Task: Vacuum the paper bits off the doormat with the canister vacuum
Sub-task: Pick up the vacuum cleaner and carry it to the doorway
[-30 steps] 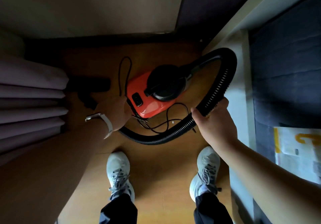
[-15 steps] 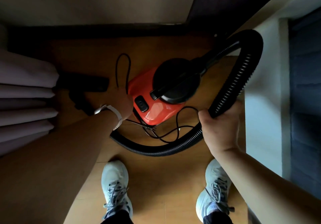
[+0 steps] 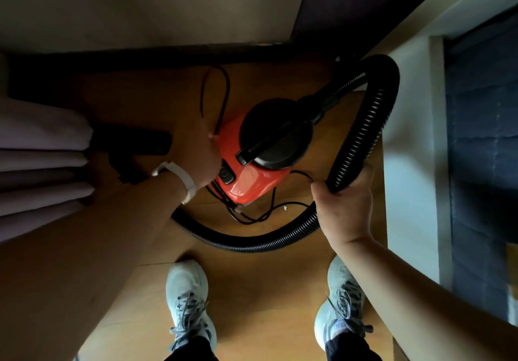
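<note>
While two white trainers, the left shoe (image 3: 187,299) and the right shoe (image 3: 342,304), stand apart on the wooden floor (image 3: 252,276), both bare arms reach forward and down. Just beyond the toes the black ribbed hose (image 3: 252,244) curves across the floor. The right hand (image 3: 344,209) has its fingers curled round the hose where it bends upward. From there the hose climbs in a loop and comes back down to the black lid (image 3: 274,133) of the canister vacuum (image 3: 246,181). The red vacuum sits on the floor between the two hands, with a thin black cord (image 3: 252,219) tangled at its near end and a white speck (image 3: 285,207) beside it. The left hand (image 3: 196,150), with a white wristband (image 3: 185,181), lies against the vacuum's left side; its fingers are hidden, so I cannot tell whether it grips. Left of it lies a dark attachment (image 3: 134,142), then pale curtain folds (image 3: 42,142). A dark grey mat (image 3: 482,136) lies well to the right, beyond a white strip (image 3: 409,164). A beige wall (image 3: 140,5) stands farthest.
</note>
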`<state>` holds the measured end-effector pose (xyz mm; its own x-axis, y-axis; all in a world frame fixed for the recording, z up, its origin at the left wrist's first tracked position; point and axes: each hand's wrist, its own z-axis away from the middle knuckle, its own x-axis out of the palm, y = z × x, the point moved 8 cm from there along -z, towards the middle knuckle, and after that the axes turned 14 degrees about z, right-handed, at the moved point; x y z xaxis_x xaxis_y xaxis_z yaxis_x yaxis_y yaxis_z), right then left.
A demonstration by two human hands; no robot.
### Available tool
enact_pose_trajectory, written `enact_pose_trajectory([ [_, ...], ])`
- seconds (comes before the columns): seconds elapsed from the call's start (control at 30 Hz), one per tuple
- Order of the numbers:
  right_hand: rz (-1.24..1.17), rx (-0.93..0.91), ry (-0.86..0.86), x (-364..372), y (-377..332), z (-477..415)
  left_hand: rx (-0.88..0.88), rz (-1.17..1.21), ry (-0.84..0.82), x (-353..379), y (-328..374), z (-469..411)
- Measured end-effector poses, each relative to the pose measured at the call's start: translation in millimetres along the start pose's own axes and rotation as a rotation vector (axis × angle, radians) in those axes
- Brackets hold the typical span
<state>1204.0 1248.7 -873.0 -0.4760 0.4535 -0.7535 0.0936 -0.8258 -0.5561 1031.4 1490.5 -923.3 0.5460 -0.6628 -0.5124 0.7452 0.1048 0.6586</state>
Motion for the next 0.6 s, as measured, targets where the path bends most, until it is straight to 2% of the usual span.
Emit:
enact_pose_trajectory([
  [0.27,-0.028,0.030,-0.052,-14,-5,-1,0.455,-0.119,-0.181,51,94,37],
  [0.43,-0.092,-0.003,-0.083,-22,-7,-3,0.452,-0.181,-0.222,84,104,26],
  [0.6,-0.100,-0.001,-0.099,-23,0,-5,0.391,-0.228,-0.153,84,105,18],
])
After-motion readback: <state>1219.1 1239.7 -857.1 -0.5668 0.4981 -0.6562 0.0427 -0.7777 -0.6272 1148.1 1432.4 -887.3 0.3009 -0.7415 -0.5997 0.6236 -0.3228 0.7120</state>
